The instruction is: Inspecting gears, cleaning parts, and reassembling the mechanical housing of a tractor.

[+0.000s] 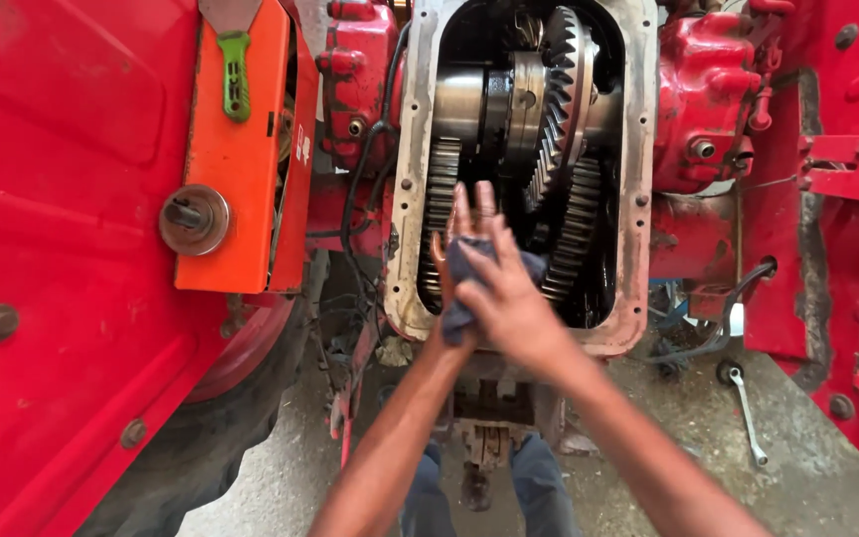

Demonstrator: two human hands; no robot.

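Both my hands meet in front of an open gear housing on a red machine. My left hand is held flat, fingers up, palm toward me. My right hand presses a dark grey rag against the left palm. Behind them, inside the housing, stand a large toothed ring gear, a steel shaft and oily spur gears.
An orange box with a green-handled tool and a round knob sits at left. Red fenders flank both sides. A black tyre is at lower left. A wrench lies on the concrete floor at right. Black hoses hang beside the housing.
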